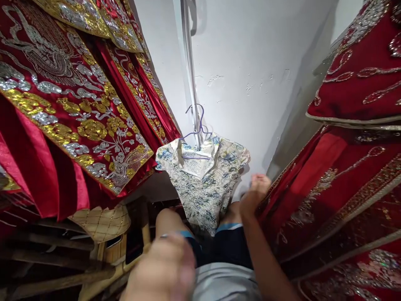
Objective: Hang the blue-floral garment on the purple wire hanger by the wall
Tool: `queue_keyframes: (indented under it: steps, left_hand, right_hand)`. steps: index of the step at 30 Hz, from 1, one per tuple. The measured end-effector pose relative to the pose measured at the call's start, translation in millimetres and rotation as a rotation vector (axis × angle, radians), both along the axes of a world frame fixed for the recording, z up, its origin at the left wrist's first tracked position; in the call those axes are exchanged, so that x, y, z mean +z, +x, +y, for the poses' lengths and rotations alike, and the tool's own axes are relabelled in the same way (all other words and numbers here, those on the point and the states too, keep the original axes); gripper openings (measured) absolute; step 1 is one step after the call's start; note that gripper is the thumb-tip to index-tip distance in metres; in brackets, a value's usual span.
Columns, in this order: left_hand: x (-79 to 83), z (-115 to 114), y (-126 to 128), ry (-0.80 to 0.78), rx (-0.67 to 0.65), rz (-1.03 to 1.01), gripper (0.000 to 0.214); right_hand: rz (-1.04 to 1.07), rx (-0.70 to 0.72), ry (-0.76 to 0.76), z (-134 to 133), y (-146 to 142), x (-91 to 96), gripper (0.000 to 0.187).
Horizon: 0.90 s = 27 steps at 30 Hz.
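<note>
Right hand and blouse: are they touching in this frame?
Apart. The head view shows a strip of pale wall between the right hand and the nearest edge of the blouse.

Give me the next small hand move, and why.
I'd probably bring the bare right hand to the nearby short sleeve of the cream floral fabric blouse, to steady it: the blouse is on a thin purple hanger, the right hand appears close but not touching, and the left hand is blurred in the foreground.
</note>
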<state>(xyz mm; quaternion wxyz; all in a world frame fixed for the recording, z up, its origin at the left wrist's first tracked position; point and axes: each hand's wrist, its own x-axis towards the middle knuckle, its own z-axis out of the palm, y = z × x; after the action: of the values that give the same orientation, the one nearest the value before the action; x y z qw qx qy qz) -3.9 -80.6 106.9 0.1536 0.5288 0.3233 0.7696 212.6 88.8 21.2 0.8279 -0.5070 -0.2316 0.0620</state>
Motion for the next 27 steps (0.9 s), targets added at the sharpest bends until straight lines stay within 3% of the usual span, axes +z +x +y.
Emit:
queue_keyframes:
  steps: [2, 4, 6, 9, 12, 16, 23, 27]
  left_hand:
    - [-10.7, 44.3, 5.6, -0.032, 0.003, -0.082, 0.014]
    - [-30.1, 90.9, 5.0, -0.203, -0.03, -0.169, 0.011]
    - [-55.4, 130.4, -0.2, -0.45, -0.099, -0.182, 0.02]
    - [-93.3, 164.8, -7.7, -0.642, -0.185, -0.056, 0.028]
    - [-119.7, 172.2, -7.1, -0.674, -0.214, 0.006, 0.027]
    - [-136.2, 167.3, -0.8, -0.691, -0.223, 0.064, 0.023]
    - [-143.4, 157.6, 9.7, -0.63, -0.189, 0.206, 0.03]
    - [-140.5, 153.8, 21.3, -0.479, -0.098, 0.362, 0.012]
  right_hand:
    - [-0.176, 0.403, -0.268, -3.8, -28.1, -16.8, 0.026]
    - [-0.336, 0.749, -0.489, 5.7, -54.7, -28.1, 0.027]
    - [-0.408, 0.856, -0.6, 23.7, -75.0, -32.3, 0.024]
    - [-0.438, 0.797, -0.686, 49.0, -90.1, -30.4, 0.027]
    - [-0.459, 0.767, -0.727, 58.9, -91.8, -27.2, 0.031]
    - [-0.451, 0.819, -0.713, 54.1, -85.8, -24.9, 0.031]
    - [-0.393, 1.105, -0.551, 13.9, -69.4, -21.8, 0.032]
    - [-0.33, 1.19, -0.475, -10.8, -65.1, -15.9, 0.037]
